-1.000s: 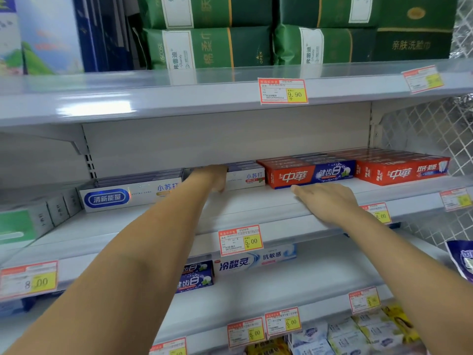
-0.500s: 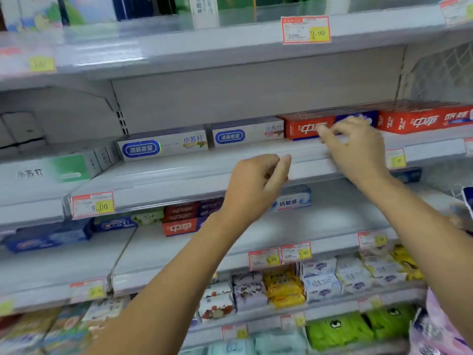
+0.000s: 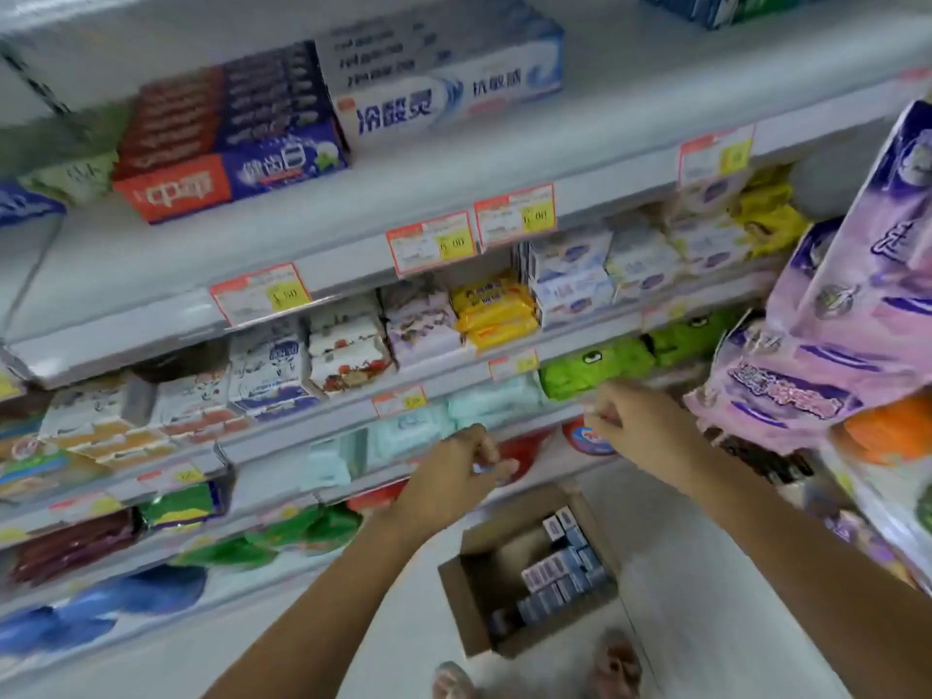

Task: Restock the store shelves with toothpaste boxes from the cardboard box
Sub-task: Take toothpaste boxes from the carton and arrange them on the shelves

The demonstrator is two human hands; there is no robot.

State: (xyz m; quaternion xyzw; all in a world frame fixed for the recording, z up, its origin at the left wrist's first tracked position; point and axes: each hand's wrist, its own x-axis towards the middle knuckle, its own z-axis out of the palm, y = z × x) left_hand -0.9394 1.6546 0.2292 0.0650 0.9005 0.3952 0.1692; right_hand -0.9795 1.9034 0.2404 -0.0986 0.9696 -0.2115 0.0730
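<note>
Head view, left hand point(image 3: 454, 471), right hand point(image 3: 643, 428), seemingly empty, box point(image 3: 469, 612) below

The cardboard box point(image 3: 454, 587) on the floor stands open at the top. Toothpaste boxes point(image 3: 565, 572) fill its right side, and its left side is bare. Hanging purple packs point(image 3: 832, 320) crowd in from the right. On the upper shelf point(image 3: 655, 93), bare room lies right of the white toothpaste cartons point(image 3: 444, 78). Below it, soap packs point(image 3: 494, 310) stand packed side by side.

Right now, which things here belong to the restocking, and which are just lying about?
Job: cardboard box; toothpaste boxes inside it; shelved toothpaste; left hand; right hand.
Lying about: yellow packs; green packs; pink bags; price tags.
</note>
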